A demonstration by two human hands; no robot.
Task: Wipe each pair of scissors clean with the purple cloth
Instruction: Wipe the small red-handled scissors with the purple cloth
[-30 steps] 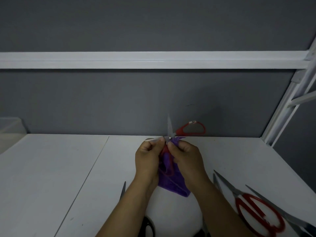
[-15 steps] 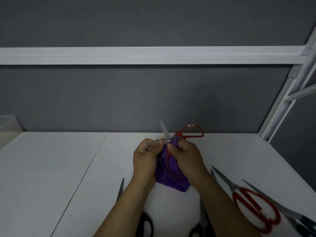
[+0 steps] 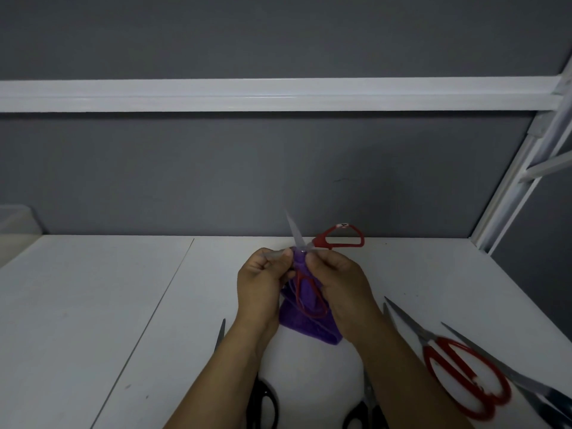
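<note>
Above the white table [image 3: 93, 305] I hold a small pair of red-handled scissors [image 3: 339, 240], spread wide open. One blade points up and slightly left; one handle loop juts right and the other hangs down over the purple cloth [image 3: 305, 325]. My left hand [image 3: 263, 281] curls its fingers round the second blade, which points left. My right hand [image 3: 339, 281] pinches the cloth against the scissors at the pivot. The cloth droops between both hands, and its lower edge is near the table.
Large red-handled scissors [image 3: 464, 377] lie at the right, with a longer dark-handled pair [image 3: 538, 394] beyond them. Two black-handled pairs [image 3: 263, 404] [image 3: 368, 410] lie at the near edge beside my forearms. A grey wall with a white rail [image 3: 278, 94] stands behind.
The upright blade has tipped from straight up to leaning left, and the scissors have turned a little in my hands. Both hands stay in the same place.
</note>
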